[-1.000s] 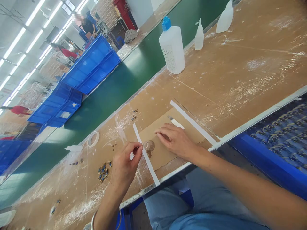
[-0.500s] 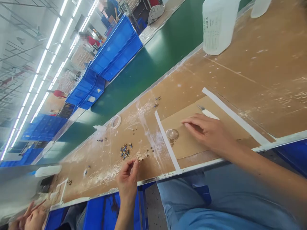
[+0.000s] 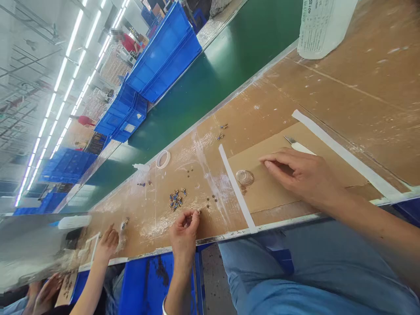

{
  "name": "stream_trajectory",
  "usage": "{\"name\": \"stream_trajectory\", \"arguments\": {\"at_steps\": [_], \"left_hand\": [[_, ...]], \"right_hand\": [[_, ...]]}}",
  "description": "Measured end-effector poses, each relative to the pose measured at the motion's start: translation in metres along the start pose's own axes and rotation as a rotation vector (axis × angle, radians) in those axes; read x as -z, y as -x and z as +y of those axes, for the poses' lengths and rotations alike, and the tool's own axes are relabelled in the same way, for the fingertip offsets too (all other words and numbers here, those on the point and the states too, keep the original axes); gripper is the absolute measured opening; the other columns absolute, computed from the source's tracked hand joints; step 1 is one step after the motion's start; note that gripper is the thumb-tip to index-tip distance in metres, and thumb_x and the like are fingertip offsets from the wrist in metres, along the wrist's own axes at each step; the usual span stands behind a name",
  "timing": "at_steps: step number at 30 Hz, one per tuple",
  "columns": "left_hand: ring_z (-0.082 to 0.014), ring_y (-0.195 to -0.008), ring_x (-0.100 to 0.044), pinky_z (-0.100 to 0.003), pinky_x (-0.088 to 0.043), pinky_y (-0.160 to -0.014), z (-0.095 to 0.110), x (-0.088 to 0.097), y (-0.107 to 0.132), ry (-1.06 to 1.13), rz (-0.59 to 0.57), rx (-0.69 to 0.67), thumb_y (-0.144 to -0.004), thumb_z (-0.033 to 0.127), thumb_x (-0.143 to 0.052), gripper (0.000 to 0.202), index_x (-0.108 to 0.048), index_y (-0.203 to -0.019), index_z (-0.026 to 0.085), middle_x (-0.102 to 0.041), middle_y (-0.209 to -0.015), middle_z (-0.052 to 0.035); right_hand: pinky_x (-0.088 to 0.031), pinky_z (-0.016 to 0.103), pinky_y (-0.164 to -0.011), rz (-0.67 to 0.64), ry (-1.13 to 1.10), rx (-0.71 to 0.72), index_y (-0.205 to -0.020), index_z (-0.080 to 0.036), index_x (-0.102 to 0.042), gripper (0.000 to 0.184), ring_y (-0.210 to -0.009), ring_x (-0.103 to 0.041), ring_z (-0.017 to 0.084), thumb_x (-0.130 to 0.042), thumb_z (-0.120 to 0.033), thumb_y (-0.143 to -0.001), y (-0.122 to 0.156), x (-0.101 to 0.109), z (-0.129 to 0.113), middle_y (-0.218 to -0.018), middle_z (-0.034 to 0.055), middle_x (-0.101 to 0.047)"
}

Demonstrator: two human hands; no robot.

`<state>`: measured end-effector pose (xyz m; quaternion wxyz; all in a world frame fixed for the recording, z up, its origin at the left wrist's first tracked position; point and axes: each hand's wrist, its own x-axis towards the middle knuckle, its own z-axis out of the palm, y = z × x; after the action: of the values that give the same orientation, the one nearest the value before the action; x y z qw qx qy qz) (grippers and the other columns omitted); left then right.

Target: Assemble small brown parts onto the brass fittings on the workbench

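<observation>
My left hand (image 3: 184, 229) is closed in a pinch low over the tabletop near its front edge. A tiny dark piece (image 3: 199, 212) shows at its fingertips. Just beyond it lies a cluster of small blue-and-gold pieces (image 3: 176, 200). Several little dark discs (image 3: 211, 201) are scattered to its right. My right hand (image 3: 297, 173) hovers over a cardboard sheet (image 3: 275, 192), thumb and forefinger together; whatever they hold is too small to make out. A small clear round dish (image 3: 244, 177) sits left of it. Partly behind that hand lies a white-handled pointed tool (image 3: 302, 148).
White strips (image 3: 236, 188) border the cardboard. A tape roll (image 3: 163, 159) and small white bottle (image 3: 141, 167) lie by the far edge. A large bottle (image 3: 323, 30) stands at back right. Beyond runs a green belt (image 3: 183, 118) with blue crates (image 3: 164, 57). A co-worker's hand (image 3: 108, 243) reaches in at left.
The view has shifted slightly, moving the table things rightward and up. Both my hands keep their pinches. The co-worker's hand has come over the tabletop at left.
</observation>
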<state>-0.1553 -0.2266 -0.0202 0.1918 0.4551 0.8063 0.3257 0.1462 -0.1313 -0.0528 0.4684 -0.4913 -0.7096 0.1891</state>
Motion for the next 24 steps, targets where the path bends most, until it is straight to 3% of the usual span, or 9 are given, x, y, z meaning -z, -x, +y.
{"name": "stream_trajectory", "arguments": {"at_steps": [9, 24], "left_hand": [[-0.0144, -0.060, -0.056, -0.025, -0.044, -0.059, 0.0091, -0.0047, 0.0007, -0.008, 0.044, 0.022, -0.064, 0.046, -0.072, 0.030, -0.071, -0.071, 0.017, -0.065, -0.062, -0.0012], [-0.0154, -0.059, -0.062, -0.025, -0.047, -0.060, 0.0065, -0.0032, 0.0011, -0.239, 0.020, -0.195, -0.075, 0.040, -0.065, 0.022, -0.072, -0.072, 0.020, -0.070, -0.065, -0.0006]], "right_hand": [[-0.046, 0.023, -0.065, 0.013, -0.019, 0.010, -0.095, -0.021, -0.067, 0.017, -0.076, -0.063, 0.011, -0.051, -0.017, -0.091, 0.0002, 0.0003, -0.0007, -0.088, -0.0015, -0.071], [-0.044, 0.024, -0.059, 0.021, 0.004, 0.047, -0.094, -0.021, -0.066, 0.016, -0.078, -0.064, 0.012, -0.051, -0.017, -0.091, 0.0001, -0.0002, 0.0005, -0.085, -0.0009, -0.071]]}}
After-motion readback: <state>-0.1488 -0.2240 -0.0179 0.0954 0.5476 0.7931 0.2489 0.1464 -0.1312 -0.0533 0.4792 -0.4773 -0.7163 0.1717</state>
